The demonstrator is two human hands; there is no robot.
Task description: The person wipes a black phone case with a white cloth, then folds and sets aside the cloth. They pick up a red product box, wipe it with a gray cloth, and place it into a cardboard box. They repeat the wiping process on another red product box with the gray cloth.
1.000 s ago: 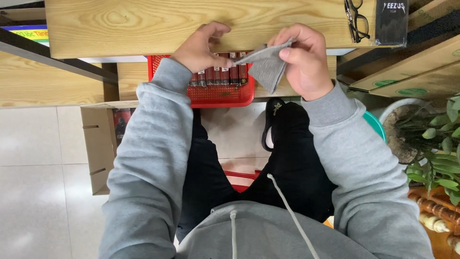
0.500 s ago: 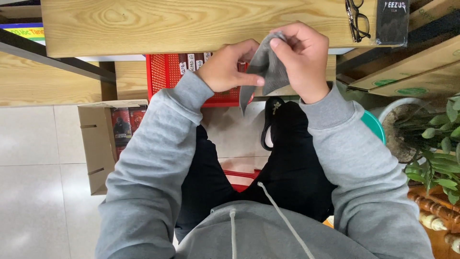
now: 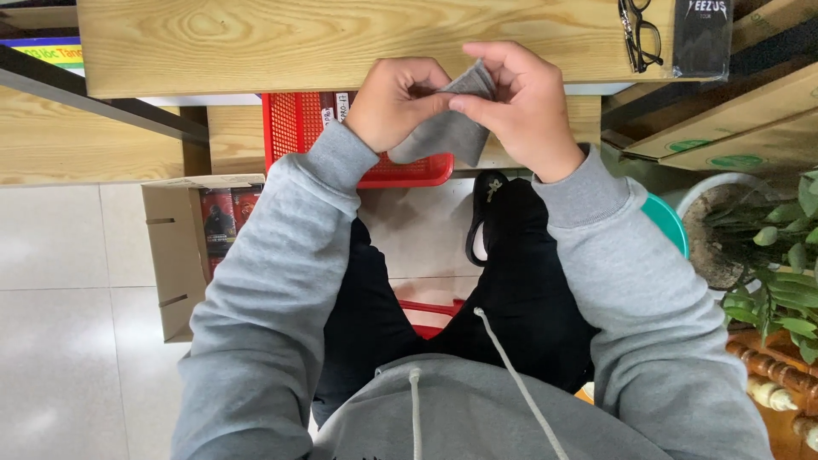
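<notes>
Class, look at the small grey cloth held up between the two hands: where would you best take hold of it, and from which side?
Grip the grey cloth at its free lower edge, coming from below. The left hand and right hand already pinch its top, so the upper part is covered, while the lower part hangs loose and bare above the red basket.

Looks like a small packing workshop or stockroom: plank tabletop [image 3: 256,43] above the hands, red basket [image 3: 294,128] beneath them, stock-filled carton [image 3: 175,255] lower left, cardboard boxes [image 3: 724,128] right.
</notes>
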